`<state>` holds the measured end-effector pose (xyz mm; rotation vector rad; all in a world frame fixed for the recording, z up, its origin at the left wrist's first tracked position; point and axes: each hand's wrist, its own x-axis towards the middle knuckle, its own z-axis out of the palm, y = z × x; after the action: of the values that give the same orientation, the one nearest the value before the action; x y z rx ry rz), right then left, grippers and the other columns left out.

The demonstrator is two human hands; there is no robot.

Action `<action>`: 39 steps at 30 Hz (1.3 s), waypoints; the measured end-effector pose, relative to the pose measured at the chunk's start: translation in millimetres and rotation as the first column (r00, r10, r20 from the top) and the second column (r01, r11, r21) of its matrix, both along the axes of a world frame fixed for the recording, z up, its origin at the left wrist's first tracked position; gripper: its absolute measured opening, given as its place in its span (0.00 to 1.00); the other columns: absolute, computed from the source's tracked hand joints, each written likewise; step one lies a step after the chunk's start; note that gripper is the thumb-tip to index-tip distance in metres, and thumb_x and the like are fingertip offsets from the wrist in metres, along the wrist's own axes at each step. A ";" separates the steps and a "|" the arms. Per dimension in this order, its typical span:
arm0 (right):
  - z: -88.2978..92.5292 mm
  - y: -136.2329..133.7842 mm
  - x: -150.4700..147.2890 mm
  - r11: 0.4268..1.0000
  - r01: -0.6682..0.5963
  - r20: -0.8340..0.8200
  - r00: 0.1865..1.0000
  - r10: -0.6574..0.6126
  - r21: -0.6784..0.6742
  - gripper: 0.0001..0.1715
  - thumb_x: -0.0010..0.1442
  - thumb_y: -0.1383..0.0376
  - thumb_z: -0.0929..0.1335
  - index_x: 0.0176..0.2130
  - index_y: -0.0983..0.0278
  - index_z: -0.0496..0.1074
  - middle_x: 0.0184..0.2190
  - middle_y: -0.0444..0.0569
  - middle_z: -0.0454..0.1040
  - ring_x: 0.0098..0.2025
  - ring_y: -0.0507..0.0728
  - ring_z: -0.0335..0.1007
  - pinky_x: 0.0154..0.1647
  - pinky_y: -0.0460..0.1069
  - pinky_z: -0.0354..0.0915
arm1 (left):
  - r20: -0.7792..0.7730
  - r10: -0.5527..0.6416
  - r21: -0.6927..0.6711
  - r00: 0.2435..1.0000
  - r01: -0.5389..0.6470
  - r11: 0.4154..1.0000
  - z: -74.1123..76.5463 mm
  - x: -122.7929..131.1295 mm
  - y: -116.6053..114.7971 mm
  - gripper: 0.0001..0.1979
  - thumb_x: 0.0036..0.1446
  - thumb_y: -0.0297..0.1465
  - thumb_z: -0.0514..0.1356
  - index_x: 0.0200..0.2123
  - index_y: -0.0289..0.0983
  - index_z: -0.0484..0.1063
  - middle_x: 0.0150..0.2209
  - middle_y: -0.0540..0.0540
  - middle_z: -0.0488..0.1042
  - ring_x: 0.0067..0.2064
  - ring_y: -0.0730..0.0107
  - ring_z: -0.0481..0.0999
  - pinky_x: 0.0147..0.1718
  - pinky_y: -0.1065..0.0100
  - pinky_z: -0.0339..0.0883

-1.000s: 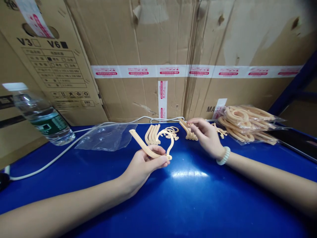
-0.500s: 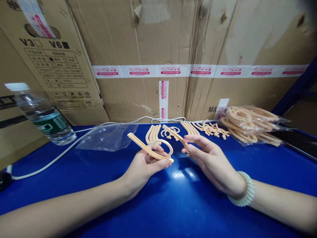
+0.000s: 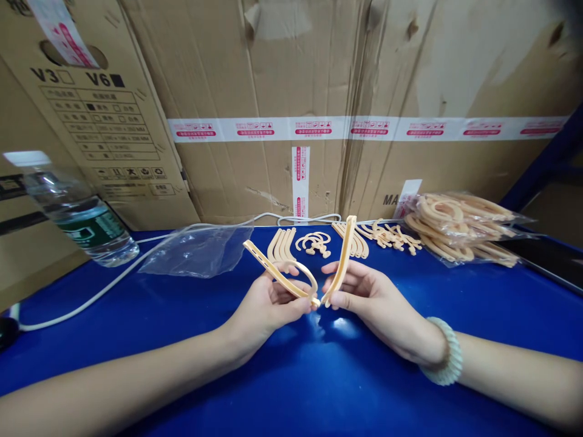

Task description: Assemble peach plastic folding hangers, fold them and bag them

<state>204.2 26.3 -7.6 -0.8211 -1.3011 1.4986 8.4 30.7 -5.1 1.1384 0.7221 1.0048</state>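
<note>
My left hand point(image 3: 273, 303) is closed on a beige plastic hanger arm point(image 3: 262, 262) with a curved hook point(image 3: 311, 276) at its lower end. Between the fingers and thumb of my right hand point(image 3: 364, 291) is a second beige hanger arm point(image 3: 345, 261), held nearly upright with its grooved side showing. The two lower ends are close together; whether they touch I cannot tell. Behind my hands lie several loose arms on the left point(image 3: 281, 243), loose hooks point(image 3: 314, 243), more arms on the right point(image 3: 359, 243) and small beige pieces point(image 3: 392, 235).
On the blue table point(image 3: 319, 388), clear bags of beige hanger parts point(image 3: 460, 227) are stacked at the right. A clear plastic bag point(image 3: 195, 252), a white cable point(image 3: 86, 318) and a water bottle point(image 3: 86, 212) are at the left. Cardboard boxes point(image 3: 255, 176) stand along the back.
My right hand has moved slightly left and down, turning its hanger arm upright. That arm's lower end is now close to the one in my left hand, which has barely moved.
</note>
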 end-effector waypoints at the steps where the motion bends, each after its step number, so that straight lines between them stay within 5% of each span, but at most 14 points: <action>1: 0.0 -0.4 -0.1 1.000 -0.006 0.003 1.000 0.006 -0.004 0.21 0.48 0.65 0.77 0.42 0.62 0.73 0.33 0.44 0.78 0.36 0.52 0.75 0.41 0.48 0.71 | -0.004 -0.014 0.004 1.000 0.014 1.000 0.1 0.2 -0.2 0.24 0.47 0.25 0.71 0.41 0.39 0.59 0.31 0.51 0.79 0.33 0.72 0.79 0.39 0.69 0.70; 20: 4.5 -7.6 -4.2 0.988 0.058 0.191 0.978 -0.084 0.140 0.14 0.45 0.63 0.78 0.31 0.65 0.74 0.28 0.45 0.78 0.31 0.53 0.76 0.35 0.47 0.73 | -0.147 0.119 0.057 0.982 -0.112 0.992 2.1 4.5 -8.9 0.18 0.43 0.25 0.71 0.30 0.37 0.63 0.28 0.52 0.80 0.33 0.69 0.81 0.39 0.68 0.73; 25: 9.9 -4.5 -5.0 0.994 0.090 0.182 0.978 -0.101 0.069 0.20 0.42 0.61 0.79 0.29 0.65 0.70 0.24 0.42 0.75 0.26 0.51 0.75 0.29 0.46 0.73 | -0.139 0.103 0.042 0.985 -0.098 0.994 2.2 0.0 -6.1 0.17 0.45 0.28 0.72 0.33 0.36 0.66 0.30 0.50 0.81 0.33 0.70 0.81 0.37 0.71 0.73; 31: 24.2 32.5 36.6 0.985 -0.140 0.283 0.953 0.107 0.099 0.20 0.43 0.61 0.79 0.33 0.66 0.74 0.26 0.43 0.76 0.25 0.51 0.74 0.27 0.46 0.72 | -0.175 0.213 0.019 0.961 -0.213 0.977 12.5 -14.2 11.0 0.17 0.41 0.31 0.74 0.31 0.33 0.70 0.29 0.47 0.80 0.31 0.68 0.81 0.34 0.70 0.74; 36: 37.4 64.8 78.4 0.893 -0.255 0.575 0.818 -0.005 0.370 0.17 0.48 0.57 0.77 0.32 0.67 0.77 0.27 0.47 0.78 0.28 0.53 0.74 0.31 0.48 0.70 | -0.157 0.380 0.123 0.912 -0.363 0.924 12.4 -26.8 32.1 0.12 0.46 0.34 0.68 0.29 0.33 0.71 0.31 0.43 0.78 0.37 0.63 0.79 0.40 0.62 0.74; 39: 43.8 71.4 88.9 0.794 -0.422 0.737 0.675 -0.047 0.437 0.16 0.51 0.55 0.75 0.33 0.66 0.78 0.33 0.50 0.78 0.37 0.57 0.74 0.40 0.51 0.70 | -0.116 0.529 0.235 0.841 -0.494 0.837 4.1 -33.7 41.8 0.09 0.52 0.36 0.60 0.28 0.37 0.65 0.30 0.47 0.75 0.39 0.64 0.77 0.45 0.58 0.71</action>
<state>293.1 97.7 36.2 -0.8953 -2.3722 0.7943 -25.3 72.5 -1.0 1.2436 1.1322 1.4677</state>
